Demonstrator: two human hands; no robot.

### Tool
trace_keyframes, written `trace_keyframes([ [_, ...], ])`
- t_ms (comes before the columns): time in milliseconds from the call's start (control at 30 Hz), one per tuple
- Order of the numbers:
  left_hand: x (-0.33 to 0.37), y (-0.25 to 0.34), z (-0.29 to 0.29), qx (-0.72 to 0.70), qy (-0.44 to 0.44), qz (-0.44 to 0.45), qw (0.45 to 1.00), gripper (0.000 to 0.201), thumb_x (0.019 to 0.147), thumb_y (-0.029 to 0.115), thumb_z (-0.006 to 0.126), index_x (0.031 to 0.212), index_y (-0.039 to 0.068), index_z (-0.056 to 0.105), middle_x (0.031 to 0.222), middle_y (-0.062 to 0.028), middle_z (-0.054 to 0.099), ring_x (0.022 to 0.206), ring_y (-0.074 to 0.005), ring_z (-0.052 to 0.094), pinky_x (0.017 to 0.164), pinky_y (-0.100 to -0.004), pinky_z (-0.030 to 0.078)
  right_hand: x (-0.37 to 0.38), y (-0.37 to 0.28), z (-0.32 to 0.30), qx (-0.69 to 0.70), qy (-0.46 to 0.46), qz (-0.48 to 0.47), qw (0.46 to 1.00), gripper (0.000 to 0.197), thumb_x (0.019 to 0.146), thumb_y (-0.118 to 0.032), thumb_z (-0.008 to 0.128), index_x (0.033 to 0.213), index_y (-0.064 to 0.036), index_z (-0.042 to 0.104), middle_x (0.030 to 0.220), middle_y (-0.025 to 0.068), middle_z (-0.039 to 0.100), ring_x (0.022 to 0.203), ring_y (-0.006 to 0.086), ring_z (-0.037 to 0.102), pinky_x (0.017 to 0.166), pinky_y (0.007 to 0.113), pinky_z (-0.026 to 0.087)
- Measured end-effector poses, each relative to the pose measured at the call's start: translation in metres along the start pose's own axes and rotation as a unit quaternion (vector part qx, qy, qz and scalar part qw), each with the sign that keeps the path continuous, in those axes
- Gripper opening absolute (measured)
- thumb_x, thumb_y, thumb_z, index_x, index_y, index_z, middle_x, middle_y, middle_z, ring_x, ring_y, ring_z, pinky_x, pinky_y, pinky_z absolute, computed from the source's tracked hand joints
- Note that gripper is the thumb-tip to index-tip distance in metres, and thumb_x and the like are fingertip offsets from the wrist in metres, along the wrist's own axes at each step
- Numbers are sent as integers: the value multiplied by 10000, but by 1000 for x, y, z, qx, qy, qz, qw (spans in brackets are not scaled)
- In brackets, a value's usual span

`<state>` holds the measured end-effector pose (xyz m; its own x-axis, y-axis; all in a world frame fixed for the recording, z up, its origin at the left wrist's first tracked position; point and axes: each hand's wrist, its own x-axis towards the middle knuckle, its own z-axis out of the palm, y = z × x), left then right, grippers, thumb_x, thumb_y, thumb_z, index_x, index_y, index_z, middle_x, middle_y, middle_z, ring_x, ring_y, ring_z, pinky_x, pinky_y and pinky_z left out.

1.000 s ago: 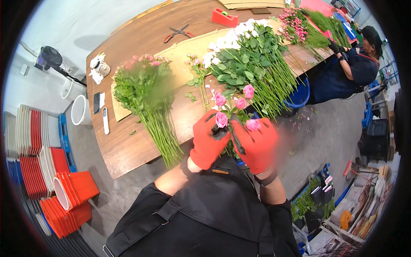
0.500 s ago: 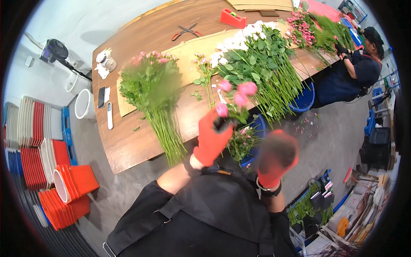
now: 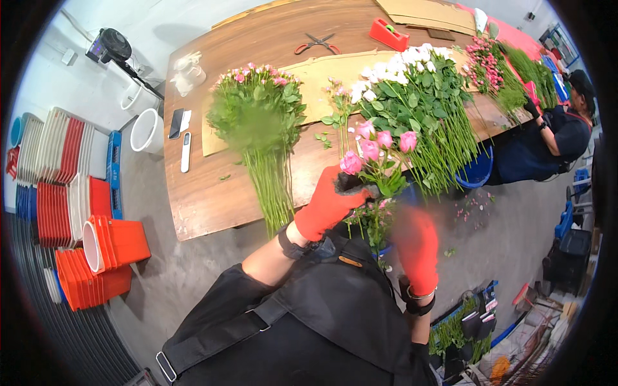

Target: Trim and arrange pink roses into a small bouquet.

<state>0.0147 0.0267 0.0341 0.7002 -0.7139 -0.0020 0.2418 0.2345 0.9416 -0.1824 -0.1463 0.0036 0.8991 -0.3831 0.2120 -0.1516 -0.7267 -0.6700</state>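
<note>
Pink roses (image 3: 369, 150) show just right of and above the frame's centre. They look light, with soft, easily bruised petals and springy stems, best gripped below the blooms. There the left hand (image 3: 329, 202) has its fingers curled around them. The right hand (image 3: 417, 248), lower right of centre, is blurred; I cannot tell its fingers' opening or contact.

You can read no words, numbers or signs here. Any marking on the tan tag (image 3: 350, 262) of your black apron (image 3: 322, 321) is too small to decipher.
</note>
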Motion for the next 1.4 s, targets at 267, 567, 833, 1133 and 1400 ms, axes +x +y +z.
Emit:
trace_keyframes([
  [267, -4, -7, -1, 5, -54, 20, 998, 403, 885, -28, 703, 1287, -18, 668, 1146, -20, 720, 1047, -94, 631, 914, -285, 516, -2, -12, 22, 151, -51, 33, 987, 542, 815, -12, 818, 1329, -1, 648, 1229, 166, 726, 1129, 315, 691, 1001, 382, 510],
  [567, -11, -16, 15, 132, 19, 21, 991, 251, 902, 36, 755, 1141, -5, 691, 942, -31, 735, 908, -96, 661, 807, -298, 543, -8, -13, 32, 231, -18, 70, 970, 370, 870, 16, 736, 1234, 33, 673, 1049, 147, 747, 958, 238, 712, 895, 334, 535],
  [833, -15, 2, 22, 175, 80, 139, 971, 212, 896, -1, 677, 1107, -16, 697, 982, -39, 721, 904, -115, 649, 831, -274, 511, -11, -12, 33, 314, -19, 131, 940, 379, 848, 41, 720, 1223, 45, 665, 1087, 141, 732, 1005, 235, 694, 935, 340, 522],
  [1133, -22, 1, 35, 273, 32, 187, 943, 391, 756, -25, 749, 1146, 7, 731, 1058, -160, 704, 885, -339, 714, 802, -375, 561, 24, -82, -34, 2, 180, -127, 975, 469, 750, -65, 847, 1203, -118, 738, 1369, 131, 640, 1351, 434, 507, 1127, 549, 397],
  [1400, -33, 9, 45, 311, 28, 189, 931, 399, 737, -13, 758, 1135, 9, 741, 1110, -180, 723, 939, -383, 720, 837, -406, 574, 37, -89, -25, 47, 171, -50, 983, 453, 721, -95, 881, 1157, -96, 756, 1369, 153, 635, 1350, 418, 501, 1115, 516, 418],
])
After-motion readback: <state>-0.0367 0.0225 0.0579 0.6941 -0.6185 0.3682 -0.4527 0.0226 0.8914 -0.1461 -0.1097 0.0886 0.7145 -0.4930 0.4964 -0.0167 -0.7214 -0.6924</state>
